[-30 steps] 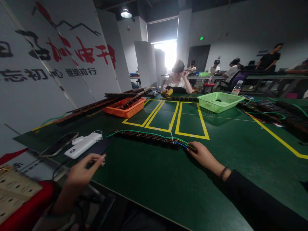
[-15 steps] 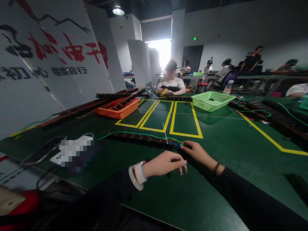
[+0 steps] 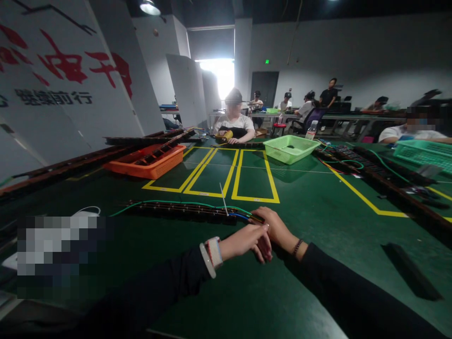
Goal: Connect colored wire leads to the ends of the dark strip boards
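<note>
A long black strip (image 3: pixel 183 211) with a row of small metal contacts lies across the green table (image 3: pixel 197 292). A green wire runs along it, and blue, green and yellow wires (image 3: pixel 243 216) come out at its right end. My right hand (image 3: pixel 277 228) is closed round these wires, its fingertips partly hidden. Close against it, my left hand (image 3: pixel 243 241) has loosely bent fingers, apart from one another, with nothing visible in them; its fingertips overlap the right hand in view. A white cable tie (image 3: pixel 222 195) sticks up from the strip near its right end.
An orange basket (image 3: pixel 165 162) holding black strips stands back left, a light green basket (image 3: pixel 291 149) back right. Yellow tape (image 3: pixel 212 194) marks the table. A black bar (image 3: pixel 411 270) lies at right. Opposite, a co-worker (image 3: pixel 235 125) holds a yellow tool (image 3: pixel 226 135).
My left hand has come up to my right hand, which stays on the wires. The view has turned rightward, so the table things appear further left.
</note>
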The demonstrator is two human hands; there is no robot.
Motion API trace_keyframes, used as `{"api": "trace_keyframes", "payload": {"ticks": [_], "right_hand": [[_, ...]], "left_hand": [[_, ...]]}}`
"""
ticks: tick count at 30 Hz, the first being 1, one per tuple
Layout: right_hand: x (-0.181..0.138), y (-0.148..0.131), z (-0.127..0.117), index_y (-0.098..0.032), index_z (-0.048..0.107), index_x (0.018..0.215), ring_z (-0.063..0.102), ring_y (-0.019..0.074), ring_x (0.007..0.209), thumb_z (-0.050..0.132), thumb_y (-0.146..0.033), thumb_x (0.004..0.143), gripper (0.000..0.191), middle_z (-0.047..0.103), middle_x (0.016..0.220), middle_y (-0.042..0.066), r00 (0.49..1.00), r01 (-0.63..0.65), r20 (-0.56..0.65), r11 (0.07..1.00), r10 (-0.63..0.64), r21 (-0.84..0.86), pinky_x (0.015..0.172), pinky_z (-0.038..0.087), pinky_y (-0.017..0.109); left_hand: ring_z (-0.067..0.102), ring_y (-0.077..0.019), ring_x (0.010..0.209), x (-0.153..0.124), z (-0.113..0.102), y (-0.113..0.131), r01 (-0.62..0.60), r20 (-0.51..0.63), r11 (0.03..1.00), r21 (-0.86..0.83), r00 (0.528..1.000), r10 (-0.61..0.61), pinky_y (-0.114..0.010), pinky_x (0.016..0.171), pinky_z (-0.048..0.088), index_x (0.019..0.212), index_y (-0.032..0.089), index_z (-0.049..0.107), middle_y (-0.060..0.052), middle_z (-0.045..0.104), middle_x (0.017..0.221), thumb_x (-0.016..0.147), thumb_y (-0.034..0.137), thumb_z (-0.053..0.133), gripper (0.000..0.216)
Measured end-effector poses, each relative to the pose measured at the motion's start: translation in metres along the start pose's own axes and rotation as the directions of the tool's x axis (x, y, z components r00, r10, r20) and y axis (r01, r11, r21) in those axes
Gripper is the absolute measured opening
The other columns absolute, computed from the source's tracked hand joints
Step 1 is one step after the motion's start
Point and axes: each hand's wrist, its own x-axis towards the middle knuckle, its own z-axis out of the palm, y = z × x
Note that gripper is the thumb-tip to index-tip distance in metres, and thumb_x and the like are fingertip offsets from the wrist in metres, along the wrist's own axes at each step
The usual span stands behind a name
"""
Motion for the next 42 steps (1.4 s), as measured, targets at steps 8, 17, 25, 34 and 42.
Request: {"api": "trace_keyframes", "payload": {"ticks": [8,17,25,34,42], "right_hand": [[0.000,-0.002,0.000,-0.017,0.064,0.091,0.056,0.0171,0.076,0.057,-0.028,0.085,0.014,0.062,0.082,0.005,1.000,-0.013,0.015,0.999,0.013,-0.032,0.070,0.044,0.028],[0.000,-0.003,0.000,-0.017,0.063,0.093,0.055,0.0175,0.079,0.059,-0.024,0.082,0.013,0.061,0.084,0.005,1.000,0.002,0.012,0.999,-0.002,-0.035,0.073,0.045,0.029],[0.000,-0.002,0.000,-0.018,0.063,0.093,0.056,0.0179,0.080,0.060,-0.022,0.082,0.013,0.062,0.085,0.005,1.000,0.005,0.004,1.000,-0.005,-0.014,0.074,0.045,0.030],[0.000,-0.006,-0.003,-0.017,0.065,0.092,0.054,0.0180,0.078,0.061,-0.020,0.080,0.012,0.062,0.083,0.005,1.000,0.019,0.004,1.000,-0.019,-0.008,0.071,0.045,0.030],[-0.005,0.002,0.002,-0.020,0.068,0.097,0.056,0.0180,0.083,0.056,-0.010,0.082,0.021,0.066,0.090,0.006,0.995,0.030,-0.096,0.996,-0.038,-0.090,0.074,0.043,0.030]], "left_hand": [[0.052,-0.0162,0.057,-0.020,0.023,0.020,-0.688,0.647,-0.128,0.714,0.581,0.494,-0.031,0.050,0.026,0.070,0.013,0.057,-0.007,0.057,0.060,0.086,0.013,0.041,0.023],[0.049,-0.0154,0.054,-0.017,0.020,0.016,-0.621,0.640,-0.244,0.745,0.561,0.525,-0.031,0.049,0.024,0.069,0.015,0.054,-0.004,0.054,0.058,0.085,0.016,0.046,0.018],[0.050,-0.0145,0.055,-0.013,0.013,0.010,-0.565,0.582,-0.217,0.796,0.614,0.534,-0.030,0.049,0.026,0.069,0.016,0.055,-0.003,0.055,0.058,0.087,0.019,0.045,0.021],[0.054,-0.0122,0.052,-0.004,0.008,0.003,-0.182,-0.053,0.874,0.451,0.972,0.230,-0.026,0.051,0.036,0.064,0.014,0.053,-0.004,0.058,0.057,0.091,0.044,0.029,0.046],[0.064,-0.0183,0.073,0.002,0.001,-0.008,0.171,-0.051,0.678,-0.715,0.955,-0.294,-0.037,0.079,0.048,0.073,0.010,0.054,-0.014,0.066,0.075,0.086,0.062,0.026,0.060]]}}
